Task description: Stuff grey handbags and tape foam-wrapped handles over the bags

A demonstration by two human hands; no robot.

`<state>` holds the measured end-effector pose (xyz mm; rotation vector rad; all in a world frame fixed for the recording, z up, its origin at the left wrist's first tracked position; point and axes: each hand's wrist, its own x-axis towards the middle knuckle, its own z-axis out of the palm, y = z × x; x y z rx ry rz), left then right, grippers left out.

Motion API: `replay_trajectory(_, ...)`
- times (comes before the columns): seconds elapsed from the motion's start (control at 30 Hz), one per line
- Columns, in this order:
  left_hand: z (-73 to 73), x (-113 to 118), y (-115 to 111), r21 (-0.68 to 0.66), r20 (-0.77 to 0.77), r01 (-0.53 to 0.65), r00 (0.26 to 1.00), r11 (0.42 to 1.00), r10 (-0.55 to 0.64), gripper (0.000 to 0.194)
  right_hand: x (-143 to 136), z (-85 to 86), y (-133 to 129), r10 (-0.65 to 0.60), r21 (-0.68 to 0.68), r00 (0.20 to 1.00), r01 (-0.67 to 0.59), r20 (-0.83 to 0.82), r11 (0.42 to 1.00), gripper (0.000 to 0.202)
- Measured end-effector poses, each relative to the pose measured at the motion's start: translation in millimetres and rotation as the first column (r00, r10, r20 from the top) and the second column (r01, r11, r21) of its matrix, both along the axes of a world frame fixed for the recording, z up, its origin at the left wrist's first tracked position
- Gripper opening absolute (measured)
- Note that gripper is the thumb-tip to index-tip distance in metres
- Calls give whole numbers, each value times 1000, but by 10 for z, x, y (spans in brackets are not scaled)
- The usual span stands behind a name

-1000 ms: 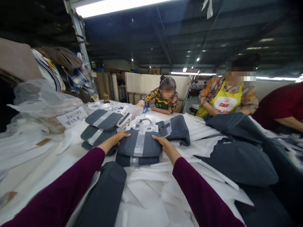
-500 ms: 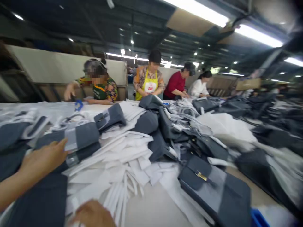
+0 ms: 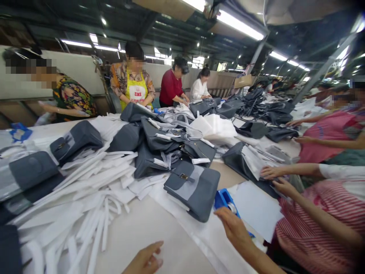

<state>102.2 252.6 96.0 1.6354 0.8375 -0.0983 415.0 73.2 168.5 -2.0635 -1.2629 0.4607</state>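
Observation:
My right hand (image 3: 234,227) reaches over the table from the lower right, fingers stretched toward the lower corner of a dark grey handbag (image 3: 205,186) and holding nothing. That bag lies flat with a gold-coloured clasp and a pale band across it. Behind my fingertips is a blue tape dispenser (image 3: 225,198), partly covered by the hand. At the bottom edge my left hand (image 3: 146,258) is open above the bare tabletop (image 3: 137,220), fingers apart and slightly bent, with nothing in it.
White paper strips and rolls (image 3: 85,205) spread over the left side. Beyond them is a heap of grey bags (image 3: 154,140). White sheets (image 3: 256,205) lie at the right, beside a co-worker's hands (image 3: 278,179). Other people stand along the far side.
The view has swung right, bringing co-workers and the tape dispenser into sight. My left hand has come away from the grey bags at the left. My right hand has moved toward the clasped handbag.

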Motion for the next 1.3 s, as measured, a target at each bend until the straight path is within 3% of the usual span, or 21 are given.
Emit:
replay_trajectory(0.07,50,446,-28,-24,42,-51,998,998,52,61,217,53,211,56,60,981,-68,185,996,36)
replay_trajectory(0.13,26,793,-30,-147,82,-148,983,978,161,68,231,68,591,115,17,936,-128,334,992,39)
replay_trajectory(0.2,-28,1014,-44,-251,89,-232,961,940,261,69,68,25,997,176,-98,887,-147,428,984,48)
replay_trajectory(0.3,-68,1123,-139,-284,99,-314,930,906,353,64,-309,-143,1470,228,-279,834,-94,502,956,76)
replay_trajectory(0.4,-53,1025,-320,-305,114,-344,912,888,393,63,-602,-371,1738,231,-365,781,-3,581,931,66)
replay_trajectory(0.5,-84,795,-528,-354,114,-377,891,856,440,67,-751,-584,1862,202,-361,735,61,647,931,61)
replay_trajectory(0.63,-267,415,-753,-390,111,-442,848,808,518,64,-851,-804,1913,189,-333,701,74,688,940,64)
replay_trajectory(0.8,-505,30,-946,-418,131,-506,788,754,602,54,-916,-971,1931,186,-248,696,-11,694,969,62)
replay_trajectory(1.1,-731,-123,-1126,-468,92,-604,692,645,716,50,-1022,-850,2006,186,-230,578,3,795,973,50)
replay_trajectory(1.3,-670,-279,-1180,-469,165,-585,678,662,716,46,-1128,-588,1900,311,-381,623,-23,718,924,47)
